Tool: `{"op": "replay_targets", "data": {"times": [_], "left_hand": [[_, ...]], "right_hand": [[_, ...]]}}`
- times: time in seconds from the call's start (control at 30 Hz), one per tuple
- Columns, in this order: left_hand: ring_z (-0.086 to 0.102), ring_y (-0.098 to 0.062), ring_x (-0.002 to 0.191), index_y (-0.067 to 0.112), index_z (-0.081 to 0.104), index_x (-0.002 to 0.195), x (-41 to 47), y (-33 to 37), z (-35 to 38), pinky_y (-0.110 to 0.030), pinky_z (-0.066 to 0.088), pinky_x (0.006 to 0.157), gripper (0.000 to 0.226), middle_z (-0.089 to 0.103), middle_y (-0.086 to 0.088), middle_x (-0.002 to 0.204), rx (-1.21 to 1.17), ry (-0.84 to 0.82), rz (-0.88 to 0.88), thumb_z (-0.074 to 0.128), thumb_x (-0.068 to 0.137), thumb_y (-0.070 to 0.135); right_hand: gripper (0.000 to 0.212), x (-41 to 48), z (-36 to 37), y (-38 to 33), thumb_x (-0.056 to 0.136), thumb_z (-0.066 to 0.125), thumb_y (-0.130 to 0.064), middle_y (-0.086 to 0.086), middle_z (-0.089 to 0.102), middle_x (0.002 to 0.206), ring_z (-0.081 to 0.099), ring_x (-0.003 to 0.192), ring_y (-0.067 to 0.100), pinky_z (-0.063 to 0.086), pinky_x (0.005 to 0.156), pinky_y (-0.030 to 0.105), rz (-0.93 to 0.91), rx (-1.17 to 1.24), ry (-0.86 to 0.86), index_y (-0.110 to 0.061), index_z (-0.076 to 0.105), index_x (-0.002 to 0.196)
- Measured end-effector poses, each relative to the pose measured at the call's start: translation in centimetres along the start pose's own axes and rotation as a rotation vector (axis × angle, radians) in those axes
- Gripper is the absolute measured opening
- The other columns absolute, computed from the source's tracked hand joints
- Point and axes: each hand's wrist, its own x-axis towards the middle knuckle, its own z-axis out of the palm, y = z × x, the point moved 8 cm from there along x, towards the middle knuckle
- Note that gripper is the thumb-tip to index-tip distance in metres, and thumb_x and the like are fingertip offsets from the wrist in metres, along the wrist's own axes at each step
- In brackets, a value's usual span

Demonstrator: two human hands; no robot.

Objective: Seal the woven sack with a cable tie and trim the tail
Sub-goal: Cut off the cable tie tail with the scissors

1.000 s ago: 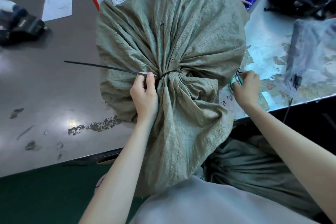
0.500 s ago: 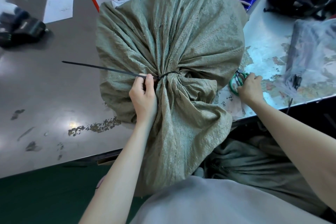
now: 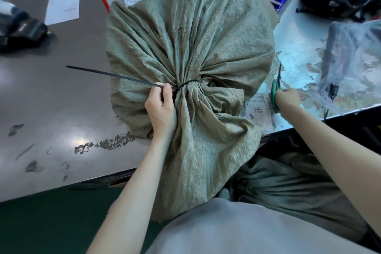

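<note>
Woven sack: grey-green woven plastic; the woven sack (image 3: 191, 47) is laid on the surface (image 3: 61, 109) at the centre of the view, its open end hanging over the near edge at 6 o'clock.
Neck: the gathered neck is cinched by the black cable tie (image 3: 190, 83), so the sealing is judged done.
Tail: the long tail (image 3: 107, 74) is left sticking out toward 9 o'clock, well past the sack's side, untrimmed.
Left hand: the left hand (image 3: 161, 107) is closed on the neck, thumb and forefinger pinched on the tail just beside the tie's head.
Right hand: the right hand (image 3: 286, 99), at 3 o'clock of the neck and well apart from it, is wrapped around the green handles of the scissors (image 3: 276, 88); the dark blades are pointed toward 12 o'clock, lifted or just resting on the surface, which cannot be told.
Step in hand: the cutting tool is being fetched; trimming is not yet begun.
Next move: the scissors are to be carried across the sack toward 9 o'clock, the blades opened and set across the tail close to the tie's head, clear of the pinching fingers (image 3: 167, 89) and of the fabric.
</note>
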Motion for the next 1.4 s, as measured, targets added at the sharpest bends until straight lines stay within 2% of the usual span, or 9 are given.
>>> {"op": "replay_targets", "data": {"times": [0.13,0.27,0.5,0.77,0.9,1.03,1.13,1.3,1.4], "left_hand": [[0.043,0.000,0.060,-0.002,0.057,0.076,0.1,0.2,-0.1,-0.014,0.034,0.062,0.028,0.052,-0.001,0.069,0.002,-0.007,0.003,0.046,0.095,0.015],[0.041,-0.002,0.061,-0.004,0.054,0.074,0.0,0.2,-0.2,-0.015,0.033,0.061,0.030,0.051,-0.008,0.068,0.005,-0.014,0.006,0.046,0.095,0.015],[0.036,-0.002,0.055,0.005,0.046,0.065,-0.1,-0.3,-0.2,-0.017,0.031,0.057,0.030,0.038,0.006,0.058,-0.057,0.014,-0.077,0.050,0.093,0.015],[0.049,0.011,0.059,0.006,0.059,0.075,-0.6,-0.3,-0.2,-0.007,0.039,0.063,0.019,0.056,0.009,0.066,-0.268,0.050,-0.226,0.053,0.092,0.001],[0.051,0.008,0.059,0.014,0.060,0.068,-0.2,-0.9,-0.5,-0.009,0.041,0.064,0.028,0.059,0.017,0.056,-0.295,0.005,-0.284,0.052,0.091,0.001],[0.059,-0.007,0.067,0.016,0.063,0.066,-0.2,-1.5,-0.6,-0.016,0.046,0.067,0.033,0.064,0.003,0.068,-0.319,0.033,-0.366,0.050,0.094,0.006],[0.060,-0.014,0.071,0.009,0.062,0.071,-0.4,-1.5,-0.6,-0.020,0.047,0.070,0.030,0.065,0.000,0.071,-0.311,0.058,-0.364,0.047,0.097,0.009],[0.057,0.008,0.064,0.009,0.058,0.076,-1.0,-0.7,-0.9,-0.010,0.044,0.068,0.025,0.062,0.007,0.072,-0.258,0.102,-0.323,0.047,0.098,0.012],[0.057,0.006,0.067,0.007,0.059,0.081,-1.4,-0.8,-0.9,-0.010,0.044,0.071,0.022,0.063,0.001,0.077,-0.276,0.126,-0.356,0.048,0.098,0.015]], "right_hand": [[0.027,-2.6,1.6,-0.3,0.083,0.044,0.007,0.006,0.039,0.061,0.034,0.050,0.014,0.030,0.036,0.012,0.029,0.360,-0.130,-0.011,0.039,0.064],[0.019,-6.1,2.2,-2.5,0.065,0.050,0.004,0.003,0.042,0.058,0.037,0.053,0.015,0.033,0.050,0.027,-0.047,0.687,-0.239,-0.011,0.039,0.062],[0.020,-13.2,3.1,-7.5,0.061,0.049,0.003,0.001,0.049,0.061,0.046,0.054,0.015,0.044,0.052,0.024,-0.176,0.909,-0.614,-0.014,0.042,0.072],[0.025,-21.4,6.9,-8.2,0.064,0.049,0.008,0.004,0.047,0.064,0.048,0.057,0.020,0.045,0.051,0.026,-0.260,0.712,-0.949,-0.010,0.044,0.081],[0.021,-23.8,9.0,-7.9,0.072,0.048,0.011,0.006,0.048,0.066,0.052,0.049,0.020,0.043,0.044,0.025,-0.291,0.555,-1.069,-0.008,0.047,0.079],[0.020,-24.7,11.2,-8.7,0.082,0.046,0.012,0.010,0.044,0.063,0.049,0.038,0.018,0.035,0.038,0.021,-0.295,0.507,-1.058,-0.008,0.047,0.079],[0.017,-24.9,12.5,-8.8,0.088,0.049,0.004,0.008,0.040,0.057,0.045,0.036,0.020,0.031,0.038,0.022,-0.300,0.470,-1.053,-0.007,0.045,0.075],[0.031,-24.5,13.1,-6.5,0.094,0.057,-0.025,0.005,0.041,0.051,0.040,0.032,0.019,0.029,0.035,0.022,-0.200,0.383,-1.034,-0.009,0.045,0.070],[0.038,-24.0,13.0,-5.1,0.092,0.059,-0.038,0.007,0.040,0.052,0.040,0.033,0.020,0.031,0.037,0.025,-0.181,0.321,-1.021,-0.010,0.044,0.070]]}}
